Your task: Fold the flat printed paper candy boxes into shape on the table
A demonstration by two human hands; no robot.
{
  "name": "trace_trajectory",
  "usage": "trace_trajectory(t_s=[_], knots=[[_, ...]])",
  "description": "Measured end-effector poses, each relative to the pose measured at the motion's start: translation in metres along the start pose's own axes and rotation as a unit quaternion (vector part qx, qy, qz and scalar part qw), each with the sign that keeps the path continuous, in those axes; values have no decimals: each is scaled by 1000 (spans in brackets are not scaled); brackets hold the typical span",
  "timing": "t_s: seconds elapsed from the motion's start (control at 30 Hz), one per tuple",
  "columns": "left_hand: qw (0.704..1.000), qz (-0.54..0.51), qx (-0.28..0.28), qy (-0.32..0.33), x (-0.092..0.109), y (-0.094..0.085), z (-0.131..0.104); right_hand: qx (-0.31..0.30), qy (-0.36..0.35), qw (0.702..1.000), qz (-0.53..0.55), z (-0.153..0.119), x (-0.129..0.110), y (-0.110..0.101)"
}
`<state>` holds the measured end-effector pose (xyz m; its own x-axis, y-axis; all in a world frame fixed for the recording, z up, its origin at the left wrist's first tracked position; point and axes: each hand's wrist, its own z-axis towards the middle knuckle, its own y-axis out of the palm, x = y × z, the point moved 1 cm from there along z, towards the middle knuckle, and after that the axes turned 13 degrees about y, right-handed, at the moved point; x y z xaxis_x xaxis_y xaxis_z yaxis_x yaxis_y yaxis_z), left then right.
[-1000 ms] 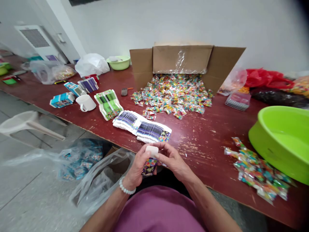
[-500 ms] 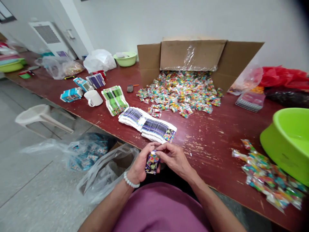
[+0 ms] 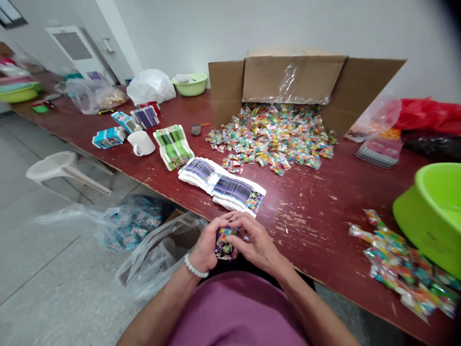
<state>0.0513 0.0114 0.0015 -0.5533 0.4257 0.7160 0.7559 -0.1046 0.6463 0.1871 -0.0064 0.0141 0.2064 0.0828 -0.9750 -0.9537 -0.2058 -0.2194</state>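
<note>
Head view: you have a small purple box (image 3: 223, 251) between your hands, just off the near edge of the table (image 3: 317, 216).

Your left hand (image 3: 206, 246) is curled around the box, gripping it by its side; your right hand (image 3: 256, 244) is bent over its top, thumb against the printed front, though whether it pinches or only presses cannot be told. The step in hand looks like folding or tucking the box's upper end, which your fingers hide. The next move, as I judge it, calls for a steady left grip while your right fingertips settle that end without crushing the card. Beyond your hands lies the row of purple cartons (image 3: 234, 191), with the heap of wrapped sweets (image 3: 273, 137) behind it.
</note>
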Motion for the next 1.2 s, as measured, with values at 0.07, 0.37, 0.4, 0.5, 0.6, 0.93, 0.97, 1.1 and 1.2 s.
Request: trace_trajectory(t_s=[0.07,0.37,0.4,0.5,0.6,0.93,0.97,1.1,1.2], knots=[[998,14,32,51,3,-1,0,11,-27,998,-48,0,4,8],[799,482,285,218,48,-114,-34,202,106,965,-131,62,53,-75],[758,544,294,209,50,-128,-38,224,108,955,-161,70,60,-87],[677,651,259,224,49,-139,-38,211,104,952,-193,88,77,-101],[598,716,167,319,43,-102,-20,191,84,950,-232,90,86,-89],[442,809,-116,369,-2,-4,74,207,152,876,-408,74,99,-84],[439,811,-113,368,-4,-6,77,228,146,877,-398,73,101,-84],[427,818,-106,371,-8,-11,78,287,120,885,-345,68,107,-78],[418,824,-99,370,-9,-10,76,302,129,904,-273,65,106,-79]])
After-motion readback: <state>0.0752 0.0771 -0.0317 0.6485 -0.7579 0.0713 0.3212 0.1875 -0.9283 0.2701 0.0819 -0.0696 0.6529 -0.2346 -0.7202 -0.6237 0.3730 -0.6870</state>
